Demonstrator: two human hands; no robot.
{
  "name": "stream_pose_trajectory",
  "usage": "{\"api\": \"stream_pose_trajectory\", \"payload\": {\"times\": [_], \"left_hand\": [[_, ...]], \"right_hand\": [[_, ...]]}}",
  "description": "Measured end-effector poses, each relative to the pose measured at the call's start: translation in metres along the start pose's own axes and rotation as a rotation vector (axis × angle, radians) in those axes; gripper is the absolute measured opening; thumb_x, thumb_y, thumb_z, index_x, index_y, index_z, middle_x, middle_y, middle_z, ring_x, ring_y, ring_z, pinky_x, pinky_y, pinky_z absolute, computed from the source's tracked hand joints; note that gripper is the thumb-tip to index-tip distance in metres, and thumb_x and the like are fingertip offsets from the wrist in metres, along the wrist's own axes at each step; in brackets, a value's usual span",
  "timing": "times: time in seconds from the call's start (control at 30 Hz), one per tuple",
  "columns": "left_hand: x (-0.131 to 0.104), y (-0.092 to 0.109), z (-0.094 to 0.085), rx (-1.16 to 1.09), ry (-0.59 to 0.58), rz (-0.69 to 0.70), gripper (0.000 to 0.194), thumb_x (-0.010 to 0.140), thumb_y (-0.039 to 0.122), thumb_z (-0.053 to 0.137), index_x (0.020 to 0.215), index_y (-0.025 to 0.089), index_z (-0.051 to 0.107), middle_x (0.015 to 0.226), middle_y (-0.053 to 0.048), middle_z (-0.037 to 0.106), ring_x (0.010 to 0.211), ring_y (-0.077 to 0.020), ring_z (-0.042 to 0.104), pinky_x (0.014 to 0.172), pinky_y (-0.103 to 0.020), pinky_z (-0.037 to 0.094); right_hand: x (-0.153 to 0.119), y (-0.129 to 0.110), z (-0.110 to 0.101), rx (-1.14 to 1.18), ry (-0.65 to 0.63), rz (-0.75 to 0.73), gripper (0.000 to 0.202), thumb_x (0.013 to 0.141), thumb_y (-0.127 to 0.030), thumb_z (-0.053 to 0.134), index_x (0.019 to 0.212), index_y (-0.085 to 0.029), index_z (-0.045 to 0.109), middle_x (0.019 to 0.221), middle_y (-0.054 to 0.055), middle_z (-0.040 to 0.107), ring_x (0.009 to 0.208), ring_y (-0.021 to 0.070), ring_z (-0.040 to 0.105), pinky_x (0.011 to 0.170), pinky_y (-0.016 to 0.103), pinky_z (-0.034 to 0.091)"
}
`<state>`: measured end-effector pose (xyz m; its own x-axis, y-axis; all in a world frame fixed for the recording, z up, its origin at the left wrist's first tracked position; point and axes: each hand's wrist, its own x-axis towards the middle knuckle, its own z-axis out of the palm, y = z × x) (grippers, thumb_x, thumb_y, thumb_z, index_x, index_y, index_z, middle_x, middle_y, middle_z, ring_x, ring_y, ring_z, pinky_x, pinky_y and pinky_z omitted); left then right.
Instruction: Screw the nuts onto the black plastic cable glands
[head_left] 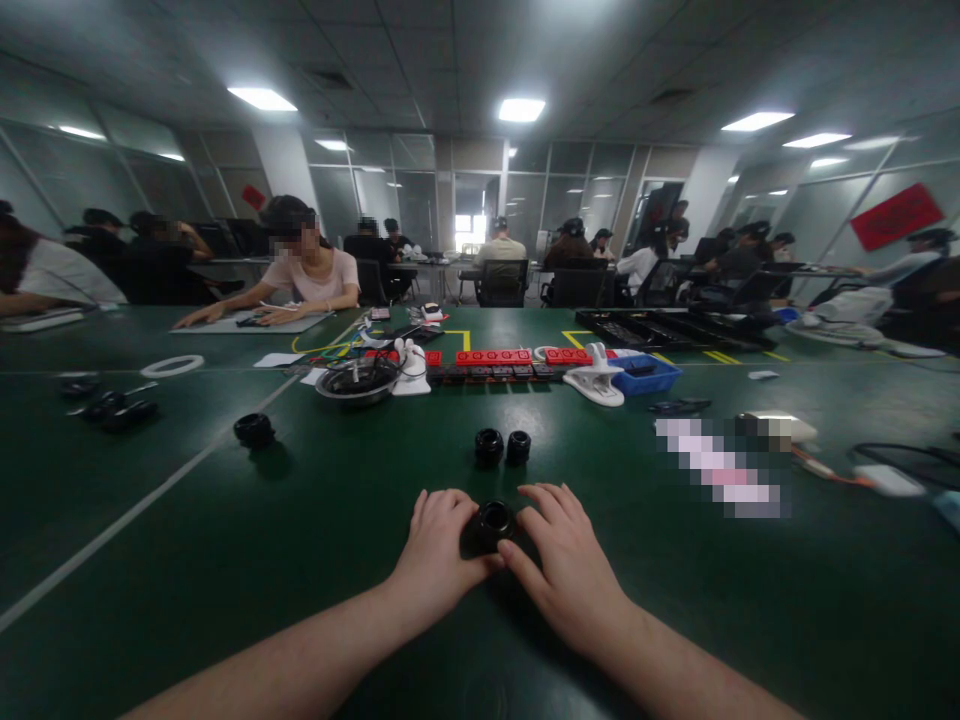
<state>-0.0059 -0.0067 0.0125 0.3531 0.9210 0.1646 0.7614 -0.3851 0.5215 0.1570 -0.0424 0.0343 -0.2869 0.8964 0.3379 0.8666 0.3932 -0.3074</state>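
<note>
A black, hollow cylindrical fitting [495, 518] stands upright on the green table in front of me, its round opening facing up. My left hand [442, 550] curls around its left side, thumb across the near face. From the other side my right hand [562, 560] closes on it, with the thumb at the near edge and the index finger bent beside it. The undersides of my fingers are hidden. Just beyond my hands, two similar black fittings [489, 447] [518, 447] stand side by side. Another black fitting [254, 430] sits farther left.
Several black parts [112, 408] lie at far left near a white ring [172, 366]. Across the middle are a metal bowl [356, 382], red blocks [492, 357], a white clip [595, 378] and a blue bin [646, 374]. A person [307, 265] works opposite.
</note>
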Motion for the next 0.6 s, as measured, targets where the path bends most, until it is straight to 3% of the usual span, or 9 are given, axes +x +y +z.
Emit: {"api": "stream_pose_trajectory", "payload": {"times": [0.2, 0.37, 0.6], "left_hand": [[-0.001, 0.001, -0.001, -0.009, -0.019, 0.006, 0.03, 0.063, 0.04, 0.06, 0.083, 0.019, 0.053, 0.092, -0.003, 0.05, 0.094, -0.0229, 0.045, 0.097, -0.049, 0.02], [-0.003, 0.007, -0.003, 0.004, -0.026, 0.022, 0.027, 0.064, 0.037, 0.059, 0.083, 0.019, 0.053, 0.091, -0.003, 0.05, 0.095, -0.0221, 0.045, 0.099, -0.05, 0.018], [-0.006, 0.012, -0.004, 0.05, -0.049, 0.044, 0.028, 0.063, 0.037, 0.06, 0.085, 0.021, 0.055, 0.095, -0.002, 0.05, 0.098, -0.0225, 0.044, 0.1, -0.052, 0.014]], "right_hand": [[0.003, -0.003, -0.003, 0.008, -0.011, 0.015, 0.021, 0.081, -0.035, 0.045, 0.077, -0.017, 0.054, 0.095, 0.008, 0.053, 0.092, 0.0217, 0.044, 0.082, 0.038, 0.037], [0.006, -0.002, -0.001, -0.036, -0.033, 0.055, 0.025, 0.081, -0.039, 0.043, 0.073, -0.018, 0.052, 0.081, 0.005, 0.051, 0.078, 0.0186, 0.045, 0.07, 0.032, 0.038], [0.006, -0.004, 0.001, -0.069, -0.054, 0.087, 0.029, 0.078, -0.045, 0.045, 0.072, -0.017, 0.053, 0.078, 0.005, 0.051, 0.076, 0.0188, 0.046, 0.066, 0.031, 0.037]]}}
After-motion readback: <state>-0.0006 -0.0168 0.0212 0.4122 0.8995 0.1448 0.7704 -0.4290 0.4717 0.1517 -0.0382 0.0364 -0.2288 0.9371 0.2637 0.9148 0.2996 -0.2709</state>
